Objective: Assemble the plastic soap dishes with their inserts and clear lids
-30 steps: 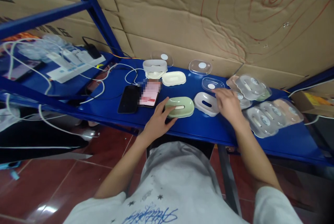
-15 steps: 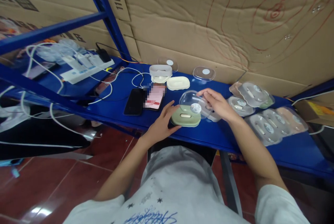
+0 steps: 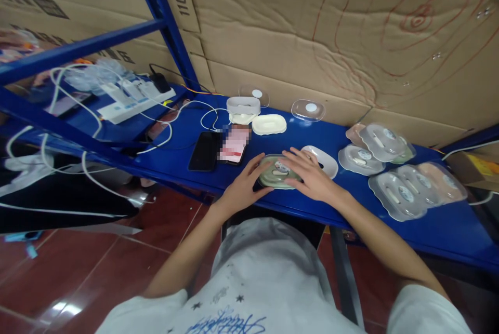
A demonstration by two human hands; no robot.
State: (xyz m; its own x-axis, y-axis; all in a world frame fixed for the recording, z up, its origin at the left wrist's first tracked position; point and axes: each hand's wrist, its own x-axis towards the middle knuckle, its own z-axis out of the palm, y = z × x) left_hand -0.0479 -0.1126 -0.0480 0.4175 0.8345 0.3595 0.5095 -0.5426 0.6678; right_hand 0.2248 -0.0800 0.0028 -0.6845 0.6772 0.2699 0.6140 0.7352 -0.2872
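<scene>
A green oval soap dish (image 3: 276, 184) sits near the front edge of the blue shelf. Its clear lid (image 3: 279, 161), with a round sticker, lies over the top; I cannot tell whether it is fully seated. My left hand (image 3: 242, 184) curls round the dish's left end, thumb at the front and fingers behind. On the right, my right hand (image 3: 312, 177) grips the lid's edge, fingers along the back and thumb in front. Just behind that hand rests a white oval piece (image 3: 329, 163) with a dark slot, partly covered by the fingers.
Two phones (image 3: 203, 151) lie to the left. Cream soap dish parts (image 3: 268, 124) and a loose clear lid (image 3: 307, 110) stand near the cardboard wall (image 3: 273, 38). Several lidded dishes (image 3: 401, 194) are grouped at right. A power strip (image 3: 136, 108) with white cables occupies the left shelf.
My right hand has brought the clear lid down and left onto the green soap dish. The white oval piece is now more exposed. My left hand stays round the dish.
</scene>
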